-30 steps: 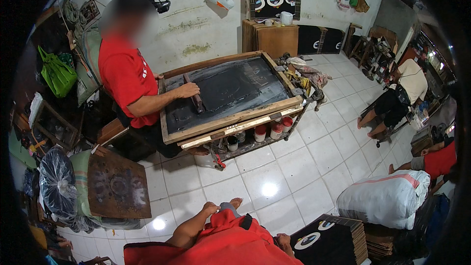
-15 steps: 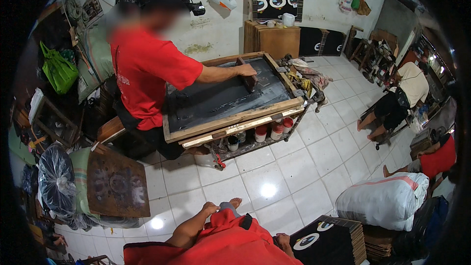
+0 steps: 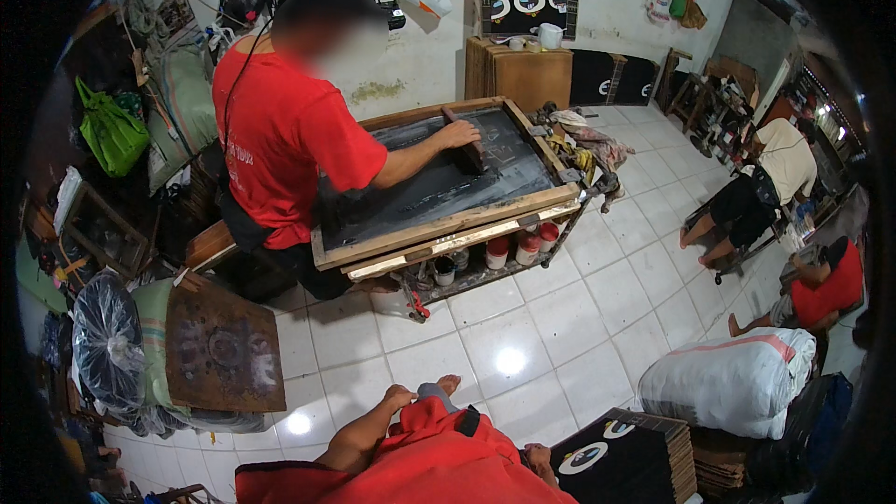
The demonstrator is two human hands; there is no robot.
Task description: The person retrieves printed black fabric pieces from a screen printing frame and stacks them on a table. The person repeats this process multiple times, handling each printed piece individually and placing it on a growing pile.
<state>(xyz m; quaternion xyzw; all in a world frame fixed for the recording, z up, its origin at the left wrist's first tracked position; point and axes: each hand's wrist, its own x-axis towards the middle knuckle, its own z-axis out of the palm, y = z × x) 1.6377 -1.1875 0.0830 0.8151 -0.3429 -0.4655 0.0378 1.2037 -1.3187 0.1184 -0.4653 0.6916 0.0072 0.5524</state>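
Note:
My left hand is closed, its fingers curled beside my bent grey-clothed knee. I see nothing held in it. Low at the right of my red shirt, my right hand is curled shut, with nothing visible in its fingers. Closest to it lies a stack of black mats printed with white eye shapes. Across the floor, a co-worker in a red shirt grips a wooden squeegee on a dark, wood-framed printing screen. Black ink smears the screen's surface.
Under the screen, a wheeled cart carries several paint pots. A worn brown board stands at left near bagged goods. A large white sack lies at right. Two other people sit at far right. Cardboard boxes stand against the wall.
The co-worker has straightened up and shifted right, and the squeegee has slid slightly left with the hand. At far right, a person in red has raised an arm. My hands stay put.

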